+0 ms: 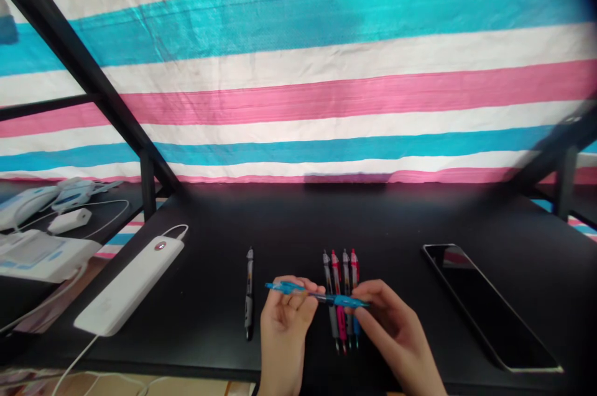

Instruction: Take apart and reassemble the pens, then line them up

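Observation:
A light-blue pen [347,301] lies crosswise between my two hands, above the black tabletop. My left hand [285,315] is closed on its middle, with the clip end sticking out to the left. At the other end, my right hand [389,318] pinches the blue grip near the tip. Behind and below this pen, several pens [336,271] lie side by side in a row, some with red tops and some with grey ones; my hands hide parts of them. A single grey-and-black pen [249,293] lies apart to the left of my left hand.
A white power strip [133,284] with a cable lies at the left. To the right is a dark smartphone [485,303]. White devices [46,256] and cords sit on a surface at far left. Black frame bars [100,88] flank a striped sheet [298,97] behind the table.

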### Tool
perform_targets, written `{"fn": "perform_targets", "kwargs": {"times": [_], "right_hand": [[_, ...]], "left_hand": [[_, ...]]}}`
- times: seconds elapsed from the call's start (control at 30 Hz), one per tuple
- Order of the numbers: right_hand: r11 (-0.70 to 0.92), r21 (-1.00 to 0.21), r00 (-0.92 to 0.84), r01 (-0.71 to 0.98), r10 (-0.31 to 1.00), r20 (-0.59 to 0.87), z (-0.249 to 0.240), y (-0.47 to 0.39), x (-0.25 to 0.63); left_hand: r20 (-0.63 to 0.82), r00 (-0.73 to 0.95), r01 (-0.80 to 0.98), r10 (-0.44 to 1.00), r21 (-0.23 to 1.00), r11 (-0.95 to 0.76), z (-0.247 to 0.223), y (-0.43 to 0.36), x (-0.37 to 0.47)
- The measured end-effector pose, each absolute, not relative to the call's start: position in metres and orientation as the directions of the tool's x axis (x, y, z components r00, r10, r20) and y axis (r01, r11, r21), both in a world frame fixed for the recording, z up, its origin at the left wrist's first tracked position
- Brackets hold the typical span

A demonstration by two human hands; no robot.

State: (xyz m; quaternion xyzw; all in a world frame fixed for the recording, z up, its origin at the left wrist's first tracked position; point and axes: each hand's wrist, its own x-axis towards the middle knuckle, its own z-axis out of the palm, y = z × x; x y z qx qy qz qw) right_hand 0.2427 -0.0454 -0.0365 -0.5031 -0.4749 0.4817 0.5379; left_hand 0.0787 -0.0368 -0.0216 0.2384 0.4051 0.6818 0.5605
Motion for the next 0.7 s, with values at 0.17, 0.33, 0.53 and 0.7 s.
{"fn": "perform_targets", "kwargs": {"times": [0.17, 0.33, 0.53, 0.7], "right_hand": [[0.097, -0.99, -0.033, 0.104, 0.995, 0.094, -0.0399, -0.0434, 0.2433], [0.015, -1.0, 0.11, -0.001, 0.994, 0.015, -0.0352, -0.0484, 0.2401], [-0.045, -0.989, 0.174, -0.142, 0.982, -0.07, -0.0305, -0.0515, 0.2411], [0.0, -0.976, 0.199, -0.216, 0.979, -0.044, -0.0342, -0.0503, 0.2434]], "left_hand": [[-0.098, -0.251, -0.549, 0.963, 0.834, -0.059, -0.0261, -0.0396, 0.077], [-0.172, -0.33, -0.654, 0.928, 0.751, -0.094, -0.0288, -0.0333, 0.0759], [-0.22, -0.34, -0.726, 0.914, 0.679, -0.106, -0.0274, -0.0311, 0.0722], [-0.205, -0.286, -0.748, 0.936, 0.658, -0.085, -0.0284, -0.0312, 0.0703]]}}
